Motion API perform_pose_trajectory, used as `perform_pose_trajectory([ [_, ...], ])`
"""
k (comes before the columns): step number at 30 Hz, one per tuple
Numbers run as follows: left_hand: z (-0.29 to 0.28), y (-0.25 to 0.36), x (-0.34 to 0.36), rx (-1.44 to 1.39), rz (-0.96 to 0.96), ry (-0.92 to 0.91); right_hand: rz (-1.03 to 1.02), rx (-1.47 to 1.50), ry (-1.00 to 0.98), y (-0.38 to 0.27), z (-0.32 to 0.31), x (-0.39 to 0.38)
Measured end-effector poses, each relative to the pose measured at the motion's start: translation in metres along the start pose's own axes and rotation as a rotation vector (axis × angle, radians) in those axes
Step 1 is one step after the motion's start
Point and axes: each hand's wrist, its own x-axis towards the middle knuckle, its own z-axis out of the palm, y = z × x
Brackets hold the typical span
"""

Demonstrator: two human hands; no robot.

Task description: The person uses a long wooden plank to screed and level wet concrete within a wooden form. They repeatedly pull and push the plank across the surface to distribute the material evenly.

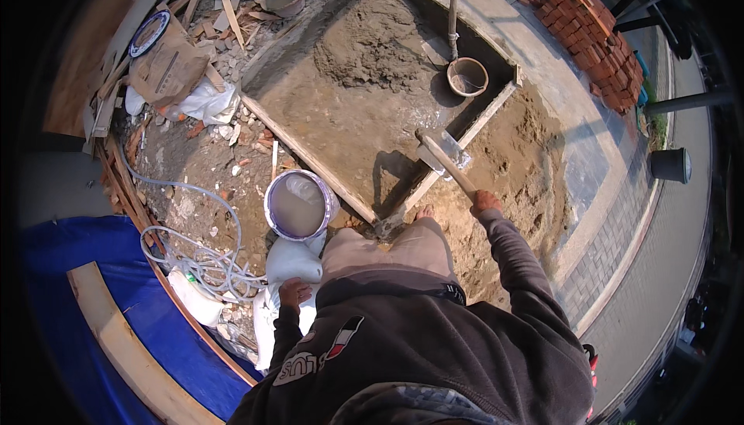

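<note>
– Please, what does the right hand (487, 203) do?
– Its fingers are closed around the wooden handle of a hoe (456, 173)

– And where is this hoe exactly?
– Its head is over the near right edge of the wooden frame (310, 159), between the wet mortar (372, 41) inside and the sand (535, 154) on the right

– The left hand (294, 293), is it holding something?
– I see nothing in it; its fingers look loosely open, beside the white sacks (294, 258)

– What is standing near these sacks?
– A bucket (268, 204) with grey liquid, just beyond them, and a clear hose (205, 270) lies to the left

– And far to the right?
– There is a stack of red bricks (593, 45)
</note>
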Motion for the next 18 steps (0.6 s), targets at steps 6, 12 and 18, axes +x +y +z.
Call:
perform_pose_trajectory([
  [6, 0.060, -0.021, 0.007, 0.062, 0.010, -0.119, -0.052, -0.019, -0.096, 0.005, -0.029, 0.008],
  [12, 0.111, -0.021, -0.024, -0.044, -0.082, -0.092, -0.062, -0.061, -0.137, 0.014, -0.034, 0.012],
  [18, 0.130, -0.039, -0.054, -0.053, -0.099, 0.004, -0.145, -0.111, -0.049, 0.031, -0.022, 0.025],
])
